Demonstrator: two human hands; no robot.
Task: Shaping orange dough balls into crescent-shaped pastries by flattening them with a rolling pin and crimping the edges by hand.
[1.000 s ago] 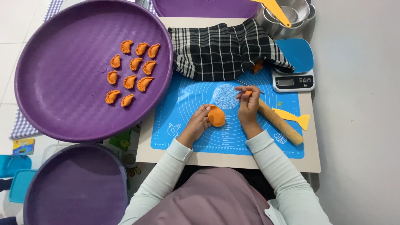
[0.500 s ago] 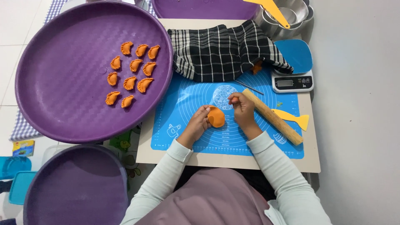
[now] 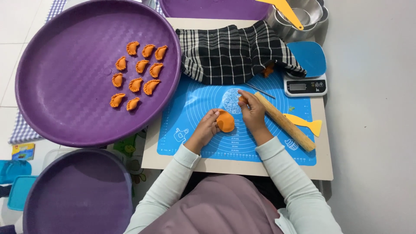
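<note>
My left hand [image 3: 207, 128] rests on the blue silicone mat [image 3: 186, 117] and holds the edge of a flat round of orange dough [image 3: 225, 121]. Just right of it, my right hand [image 3: 251, 110] pinches a small orange piece between its fingertips. A floury circle [image 3: 231, 100] marks the mat right above the hands. Several folded orange dumplings [image 3: 135, 73] lie in rows on the big purple tray [image 3: 65, 108] at the left.
A wooden rolling pin [image 3: 284, 121] and a yellow scraper [image 3: 303, 124] lie right of my hands. A checked cloth [image 3: 229, 50] covers something orange at the mat's far edge. A kitchen scale [image 3: 305, 71] and metal bowls [image 3: 299, 17] stand at the back right. Another purple tray [image 3: 78, 195] sits lower left.
My right hand has left the rolling pin's end and moved left toward the dough round, now with a small orange piece in its fingertips. The left hand has stayed put.
</note>
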